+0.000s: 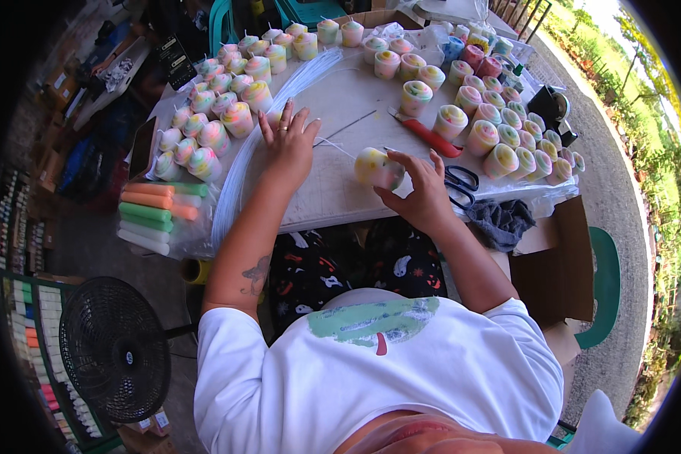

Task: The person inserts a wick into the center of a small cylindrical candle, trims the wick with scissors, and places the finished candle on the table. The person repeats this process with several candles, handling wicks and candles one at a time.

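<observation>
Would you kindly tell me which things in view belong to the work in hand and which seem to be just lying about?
Likely part of the work:
pastel candle by the right hand
white strands beside the left hand
thin rod
candles with wicks

Likely just lying about:
grey cloth
black fan
open cardboard box

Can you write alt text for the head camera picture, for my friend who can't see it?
A person's right hand touches a pastel candle on a table, with the left hand spread by some pale strands. More candles crowd both sides. A red cutter and scissors lie near the right hand.
</observation>
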